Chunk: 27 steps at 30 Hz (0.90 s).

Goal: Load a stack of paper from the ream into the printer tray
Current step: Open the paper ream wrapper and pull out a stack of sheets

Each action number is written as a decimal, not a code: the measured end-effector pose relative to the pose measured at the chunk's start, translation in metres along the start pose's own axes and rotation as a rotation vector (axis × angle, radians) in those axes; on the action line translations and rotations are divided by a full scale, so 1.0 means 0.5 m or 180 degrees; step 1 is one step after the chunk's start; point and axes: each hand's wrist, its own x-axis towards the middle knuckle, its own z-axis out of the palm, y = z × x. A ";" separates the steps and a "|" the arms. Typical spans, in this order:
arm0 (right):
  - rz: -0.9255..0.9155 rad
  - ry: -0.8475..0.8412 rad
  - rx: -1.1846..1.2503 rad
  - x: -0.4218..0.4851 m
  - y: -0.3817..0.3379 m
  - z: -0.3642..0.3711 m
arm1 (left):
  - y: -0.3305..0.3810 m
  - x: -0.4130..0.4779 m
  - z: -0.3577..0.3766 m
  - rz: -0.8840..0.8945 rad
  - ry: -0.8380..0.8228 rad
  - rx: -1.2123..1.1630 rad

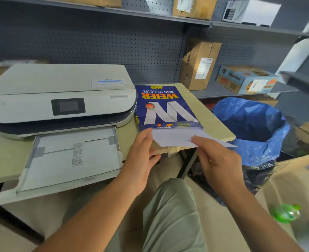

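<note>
Ream of copy paper [165, 106], wrapped in glossy blue plastic with a large white W, lies flat at the right end of the pale wood-look desk [210, 113], just beside the printer [59, 99]. Its near end is torn open, and a thin stack of white sheets [175, 138] juts out over the desk's front edge. The left hand [141, 157] curls its fingers at the stack's left corner; the right hand [217, 160] covers the right corner, its grip hidden. The smooth grey printer's flat paper tray [73, 159] is pulled out past the front edge. A crinkled blue bin liner [250, 120] sits beyond the right edge.
</note>
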 end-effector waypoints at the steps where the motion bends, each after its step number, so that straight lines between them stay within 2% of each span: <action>1: 0.0063 0.0041 0.0070 -0.013 -0.004 -0.009 | 0.001 -0.009 0.001 -0.0161 -0.0064 -0.0243; 4: 0.0088 0.0024 0.0187 -0.051 -0.022 -0.027 | -0.001 -0.015 0.006 -0.0160 -0.0058 -0.0191; 7: -0.0039 -0.0114 0.0264 -0.080 -0.035 -0.038 | -0.005 -0.008 0.010 -0.0097 0.0186 0.0036; 10: 0.0126 -0.0121 0.0314 -0.092 -0.036 -0.053 | -0.012 -0.006 0.004 -0.0225 0.0235 0.0223; 14: 0.0760 -0.0269 0.1096 -0.103 -0.019 -0.091 | -0.020 -0.006 -0.004 -0.0219 0.0228 0.0317; 18: 0.1909 -0.0328 0.1591 -0.100 0.039 -0.104 | -0.024 -0.001 -0.008 -0.0061 0.0219 0.0474; 22: 0.2515 -0.0559 0.1770 -0.084 0.068 -0.091 | -0.031 0.002 -0.014 0.0202 0.0277 0.1145; 27: 0.2674 -0.0895 0.1894 -0.074 0.085 -0.071 | -0.026 -0.022 -0.022 0.0724 0.0085 0.2887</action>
